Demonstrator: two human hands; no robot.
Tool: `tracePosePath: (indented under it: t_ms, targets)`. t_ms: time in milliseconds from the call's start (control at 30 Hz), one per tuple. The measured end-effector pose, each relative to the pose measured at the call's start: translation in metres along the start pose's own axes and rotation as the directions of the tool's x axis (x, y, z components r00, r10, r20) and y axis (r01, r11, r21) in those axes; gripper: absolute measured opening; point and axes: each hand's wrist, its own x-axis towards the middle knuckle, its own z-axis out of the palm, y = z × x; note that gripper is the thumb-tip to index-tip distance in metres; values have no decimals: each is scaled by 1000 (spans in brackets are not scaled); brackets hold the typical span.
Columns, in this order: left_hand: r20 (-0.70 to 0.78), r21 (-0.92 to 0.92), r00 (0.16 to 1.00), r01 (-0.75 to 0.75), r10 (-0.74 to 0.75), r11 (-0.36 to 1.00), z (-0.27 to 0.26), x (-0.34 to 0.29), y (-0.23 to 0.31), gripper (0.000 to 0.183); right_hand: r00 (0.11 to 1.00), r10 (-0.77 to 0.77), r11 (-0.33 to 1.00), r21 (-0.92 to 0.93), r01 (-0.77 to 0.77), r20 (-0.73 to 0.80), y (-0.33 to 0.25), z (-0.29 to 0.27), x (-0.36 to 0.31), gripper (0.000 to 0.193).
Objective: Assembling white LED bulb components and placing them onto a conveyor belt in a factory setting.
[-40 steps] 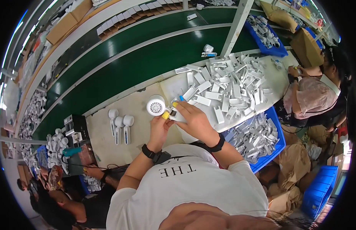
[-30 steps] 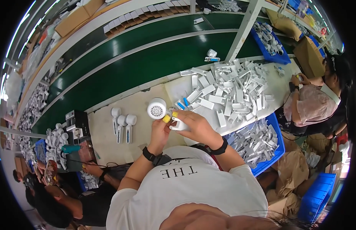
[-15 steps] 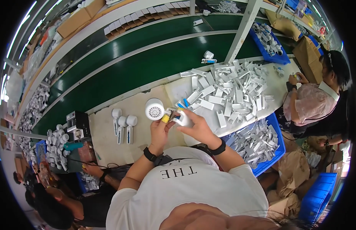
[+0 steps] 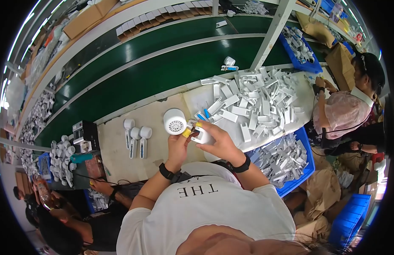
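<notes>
Near the cream table's [image 4: 163, 108] front edge, the left hand [image 4: 178, 148] grips a white, round plastic fan head with slotted grille [image 4: 175, 122]; the right hand [image 4: 220, 142], close beside it, clasps a white, hollow plastic shell [image 4: 204, 136]. Toward the left edge lie 3 white, round-headed plastic handheld fans [image 4: 143, 133]. A heap of white, rectangular plastic casings [image 4: 265, 100] crowds the table rightward to the far edge; 2 blue cylinders [image 4: 206, 113] lie at its left.
</notes>
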Motion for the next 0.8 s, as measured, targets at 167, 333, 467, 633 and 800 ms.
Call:
tracePosePath:
  t_ms: [167,333,467,633,800]
  targets:
    - [-20,-16,1000,12,-12,1000,0,1,-1,23,1000,-3,1000,8,3,12,1,1,2,59]
    - [-37,-7,999,33,-33,999,1,1,1,23,1000,-7,1000,-11,7,13,4,1,4,59]
    - [-12,31,1000,-13,14,999,5,0,2,22,1000,-19,1000,-19,19,-6,5,3,4,59]
    - [-12,8,1000,-9,9,1000,6,3,4,21,999,-43,999,-11,43,-1,8,3,7,58]
    - [-24,31,1000,-13,14,999,6,3,3,21,998,-69,997,-44,69,1,10,4,9,58]
